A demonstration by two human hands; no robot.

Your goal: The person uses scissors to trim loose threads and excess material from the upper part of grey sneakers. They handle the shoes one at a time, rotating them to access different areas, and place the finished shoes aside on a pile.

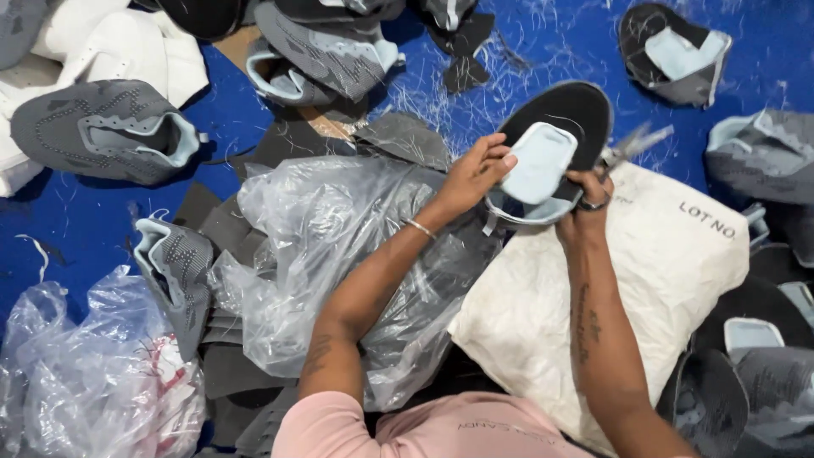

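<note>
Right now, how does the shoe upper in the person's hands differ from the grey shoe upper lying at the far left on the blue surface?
The held shoe upper is lifted, gripped by the left hand and right hand; the left grey upper lies untouched on the blue surface. The held one shows its dark inner side and pale blue tongue; the left one shows its patterned grey outside. Small scissors sit by the held one only. Both have pale blue lining.
</note>
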